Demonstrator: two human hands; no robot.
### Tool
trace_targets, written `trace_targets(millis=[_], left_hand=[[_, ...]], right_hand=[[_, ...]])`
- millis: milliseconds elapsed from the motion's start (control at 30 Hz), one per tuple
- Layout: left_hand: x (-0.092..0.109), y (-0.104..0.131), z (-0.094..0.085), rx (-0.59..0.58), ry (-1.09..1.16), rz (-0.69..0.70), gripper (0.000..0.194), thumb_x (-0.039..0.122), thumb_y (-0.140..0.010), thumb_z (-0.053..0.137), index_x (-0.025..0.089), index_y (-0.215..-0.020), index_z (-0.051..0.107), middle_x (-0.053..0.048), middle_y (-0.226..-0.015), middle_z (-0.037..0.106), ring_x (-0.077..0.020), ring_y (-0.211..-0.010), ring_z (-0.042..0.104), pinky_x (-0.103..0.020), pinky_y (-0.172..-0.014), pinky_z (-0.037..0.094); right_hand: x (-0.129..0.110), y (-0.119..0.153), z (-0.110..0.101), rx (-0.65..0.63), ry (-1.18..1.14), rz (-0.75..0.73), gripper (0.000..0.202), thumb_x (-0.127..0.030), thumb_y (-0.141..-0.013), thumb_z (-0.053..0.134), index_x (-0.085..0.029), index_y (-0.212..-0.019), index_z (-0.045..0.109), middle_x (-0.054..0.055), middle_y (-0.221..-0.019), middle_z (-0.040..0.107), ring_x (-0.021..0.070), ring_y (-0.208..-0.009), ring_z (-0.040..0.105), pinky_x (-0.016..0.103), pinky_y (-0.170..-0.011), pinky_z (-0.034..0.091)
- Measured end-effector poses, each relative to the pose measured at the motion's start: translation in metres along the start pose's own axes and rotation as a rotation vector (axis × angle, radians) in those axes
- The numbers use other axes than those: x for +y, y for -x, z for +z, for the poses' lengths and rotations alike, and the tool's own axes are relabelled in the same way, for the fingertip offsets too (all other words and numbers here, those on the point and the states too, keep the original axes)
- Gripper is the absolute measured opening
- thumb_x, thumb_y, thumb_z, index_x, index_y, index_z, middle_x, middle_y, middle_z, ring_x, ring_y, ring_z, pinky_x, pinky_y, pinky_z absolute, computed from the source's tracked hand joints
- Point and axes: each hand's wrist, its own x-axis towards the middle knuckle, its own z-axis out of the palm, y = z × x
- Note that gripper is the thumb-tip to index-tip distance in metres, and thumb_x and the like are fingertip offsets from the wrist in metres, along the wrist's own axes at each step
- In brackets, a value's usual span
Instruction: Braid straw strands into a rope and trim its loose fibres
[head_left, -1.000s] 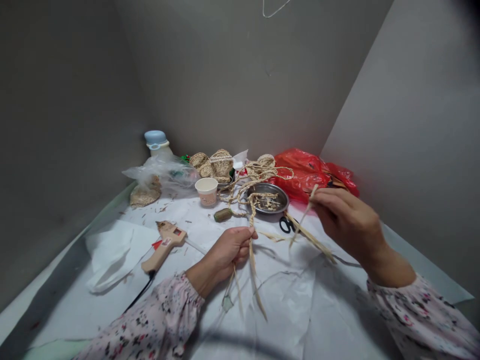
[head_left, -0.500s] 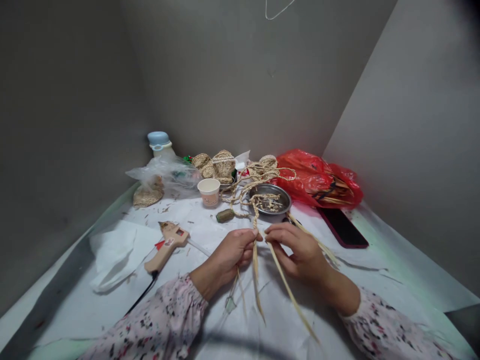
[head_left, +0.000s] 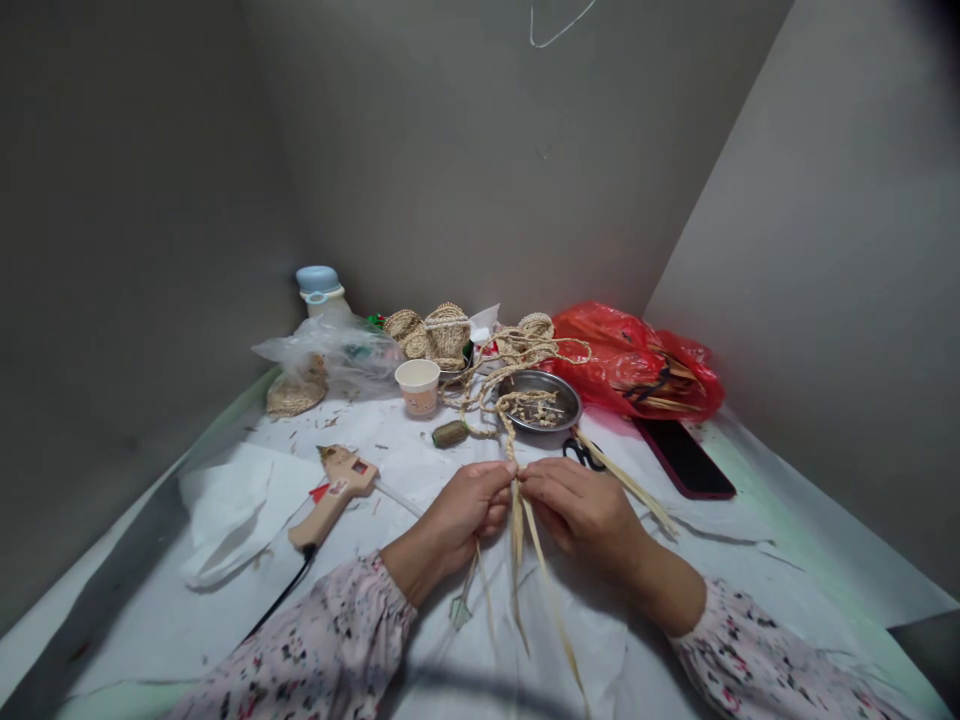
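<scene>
- The left hand (head_left: 461, 515) pinches the lower end of the braid (head_left: 509, 438); a slackening grip could let it loosen.
- The right hand (head_left: 589, 510), just beside it, pinches pale strands (head_left: 535, 540); an uneven pull could split or snap them.
- Beyond both, the braid crosses the dish (head_left: 576, 412); a hard tug could scatter its scraps (head_left: 538, 411).
- Left of the left hand, the cord (head_left: 289, 590) nears the sleeve (head_left: 307, 650) and might snag.

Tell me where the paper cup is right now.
In the head view, the paper cup stands left of centre on the white covering, left of the metal dish and behind the green spool.
</scene>
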Motion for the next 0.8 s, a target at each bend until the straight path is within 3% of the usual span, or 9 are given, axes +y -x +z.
trace_targets(millis=[267,600,700,800], left_hand=[[0.0025,0.001,0.0009,-0.03,0.096,-0.047,0.032,0.037,-0.075,0.069,0.019,-0.072,0.044,0.014,-0.048,0.024,-0.0022,-0.041,0.008,-0.016,-0.037,0.006],[-0.0009,-0.0019,-0.001,0.045,0.065,-0.025,0.027,0.035,-0.075,0.067,0.018,-0.071,0.047,0.013,-0.048,0.024,-0.0025,-0.04,0.012,-0.016,-0.038,0.007],[-0.0014,-0.0025,-0.0024,0.069,0.023,0.005,0.026,0.037,-0.075,0.066,0.017,-0.071,0.049,0.013,-0.048,0.026,-0.0027,-0.04,0.013,-0.017,-0.038,0.008],[-0.0019,-0.0019,-0.0026,0.069,-0.076,0.012,0.024,0.038,-0.077,0.062,0.016,-0.075,0.055,0.012,-0.048,0.027,-0.0033,-0.039,0.016,-0.018,-0.038,0.009]], right_hand=[[-0.0005,-0.0017,0.0007,0.038,0.044,-0.071,0.025,-0.004,-0.085,0.05,-0.018,-0.1,0.065,0.009,-0.1,0.072,0.0192,-0.096,0.065,0.034,-0.086,0.055],[-0.0036,-0.0013,0.0003,-0.047,0.033,-0.073,0.027,-0.006,-0.082,0.053,-0.017,-0.104,0.065,0.009,-0.107,0.071,0.0218,-0.104,0.061,0.037,-0.092,0.052],[-0.0061,-0.0013,-0.0001,0.026,-0.067,0.06,0.026,-0.009,-0.083,0.052,-0.017,-0.105,0.063,0.01,-0.103,0.07,0.0216,-0.099,0.062,0.038,-0.089,0.051],[-0.0039,-0.0012,0.0006,0.111,-0.167,0.391,0.02,-0.017,-0.087,0.052,-0.017,-0.104,0.063,0.01,-0.098,0.07,0.0211,-0.093,0.063,0.037,-0.084,0.05]])
